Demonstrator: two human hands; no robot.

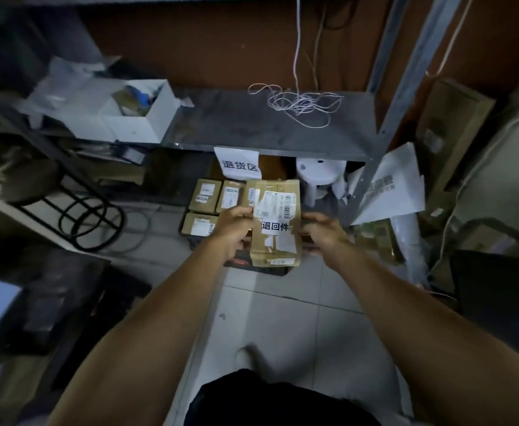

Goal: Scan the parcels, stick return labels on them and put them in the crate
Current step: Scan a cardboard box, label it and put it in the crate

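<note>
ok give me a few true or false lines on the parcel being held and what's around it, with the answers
1. Both hands hold the cardboard parcel, the left hand on its left edge and the right hand on its right. True.
2. The held parcel has no return label. False: a white return label with black characters sits on its top face.
3. Other labelled parcels already lie below the shelf. True.
4. The paper sign lies flat on the floor. False: it hangs from the front edge of the metal shelf.
5. A tangle of white cord lies on the shelf. True.
</note>
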